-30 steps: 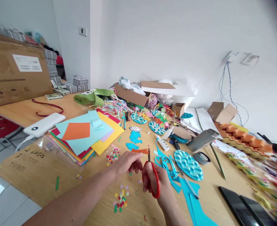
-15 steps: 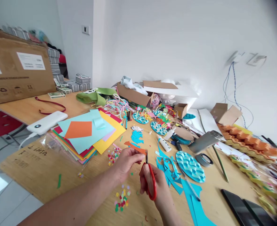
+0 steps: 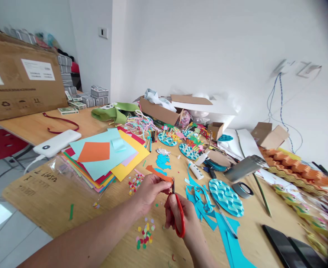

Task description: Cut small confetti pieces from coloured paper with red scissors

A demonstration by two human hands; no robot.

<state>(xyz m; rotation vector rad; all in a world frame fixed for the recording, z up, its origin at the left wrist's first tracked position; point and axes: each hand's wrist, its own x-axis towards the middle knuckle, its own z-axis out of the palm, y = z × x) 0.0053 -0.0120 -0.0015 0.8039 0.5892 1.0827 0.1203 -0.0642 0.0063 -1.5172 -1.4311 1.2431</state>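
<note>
My left hand (image 3: 150, 191) pinches a narrow piece of orange paper (image 3: 157, 172) over the middle of the table. In my right hand (image 3: 186, 214) is a pair of scissors (image 3: 180, 219) with red handles, its blades pointing away from me at the right end of the orange paper. Both hands nearly touch each other. Just beyond them lie blue paper cutouts (image 3: 163, 161). Colourful paper dots (image 3: 145, 233) are scattered on the near side, and another cluster of dots (image 3: 134, 183) sits left of my left hand. Blue paper scraps (image 3: 199, 201) lie right of the scissors.
Stacked coloured paper (image 3: 102, 167) lies left, beside a white power bank (image 3: 57, 143). To the right are a wavy blue oval (image 3: 226, 197), a pen (image 3: 225, 217), a tape roll (image 3: 243, 189), a metal flask (image 3: 244, 167) and dark phones (image 3: 289, 245). A glue bottle (image 3: 195, 169) lies ahead.
The orange paper has tilted slightly, its left end a little higher. Both hands keep nearly the same place and grip, and the whole view has shifted slightly.
</note>
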